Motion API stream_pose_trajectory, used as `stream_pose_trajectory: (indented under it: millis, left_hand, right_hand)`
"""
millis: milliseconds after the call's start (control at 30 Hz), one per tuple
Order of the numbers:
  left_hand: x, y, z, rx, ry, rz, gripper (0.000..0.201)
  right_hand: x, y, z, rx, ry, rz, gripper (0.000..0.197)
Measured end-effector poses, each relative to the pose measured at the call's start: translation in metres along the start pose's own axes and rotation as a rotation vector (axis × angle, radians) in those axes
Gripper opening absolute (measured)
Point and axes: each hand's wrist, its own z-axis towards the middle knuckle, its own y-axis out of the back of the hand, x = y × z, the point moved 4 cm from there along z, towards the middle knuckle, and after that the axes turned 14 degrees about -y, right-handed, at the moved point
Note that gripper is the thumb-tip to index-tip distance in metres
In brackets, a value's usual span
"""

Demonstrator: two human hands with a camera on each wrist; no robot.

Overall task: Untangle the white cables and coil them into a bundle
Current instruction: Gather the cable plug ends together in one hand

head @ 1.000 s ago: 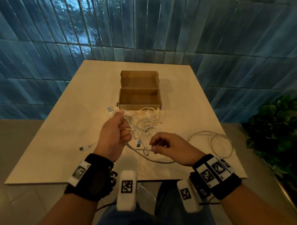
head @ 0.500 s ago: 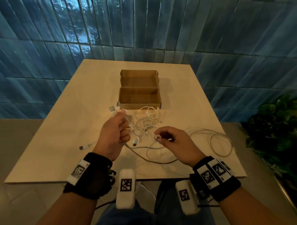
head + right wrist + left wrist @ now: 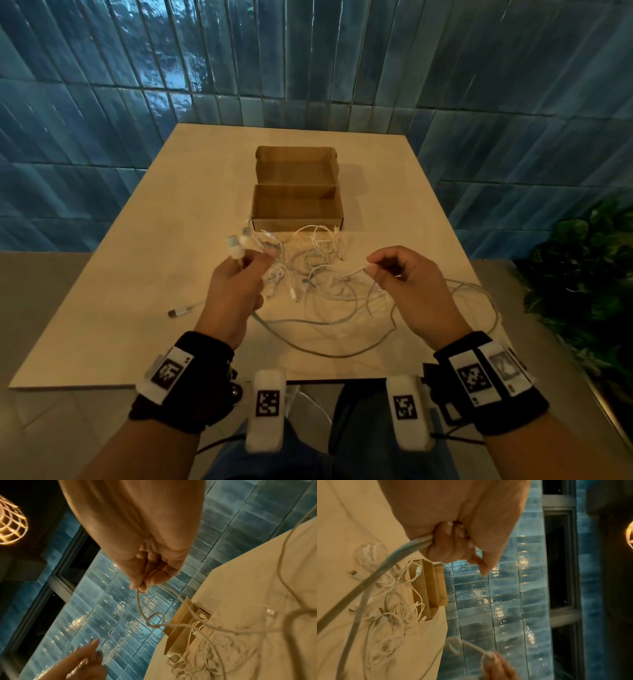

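A tangle of thin white cables (image 3: 318,263) lies on the beige table (image 3: 137,274) in front of a cardboard box. My left hand (image 3: 236,291) is raised above the table's near left. It grips a bunch of cables, their white plugs (image 3: 238,245) sticking up from the fist. The left wrist view shows thicker cable (image 3: 388,559) leaving that hand (image 3: 453,543). My right hand (image 3: 404,284) pinches one thin white strand (image 3: 142,605) between thumb and fingertips, held up to the right. That strand has a small loop (image 3: 155,619) and runs down into the tangle (image 3: 202,646).
An open, empty cardboard box (image 3: 296,202) stands mid-table behind the tangle. A longer cable loops (image 3: 479,301) toward the table's right edge. One loose plug end (image 3: 178,311) lies at the near left. A green plant (image 3: 582,274) stands to the right of the table.
My right hand has risen from the table and moved right, drawing one strand out of the tangle. My left hand has lifted slightly with its bunch of cables.
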Motion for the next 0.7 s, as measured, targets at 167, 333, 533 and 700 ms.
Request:
stream_pose_trajectory:
  millis: [167, 333, 533, 700]
  left_hand:
    - [-0.008, -0.037, -0.016, 0.271, -0.166, 0.227, 0.004]
    - [-0.005, -0.048, -0.023, 0.376, -0.247, 0.256, 0.008]
    - [-0.002, -0.046, -0.018, 0.335, -0.218, 0.260, 0.005]
    - [0.004, -0.043, -0.019, 0.337, -0.212, 0.288, 0.014]
  right_hand:
    - [0.016, -0.022, -0.010, 0.141, 0.087, -0.091, 0.019]
    - [0.023, -0.029, -0.012, 0.168, 0.088, -0.025, 0.022]
    - [0.018, -0.029, -0.013, 0.111, 0.039, 0.078, 0.029]
    - [0.016, -0.031, -0.018, 0.148, 0.054, 0.041, 0.022]
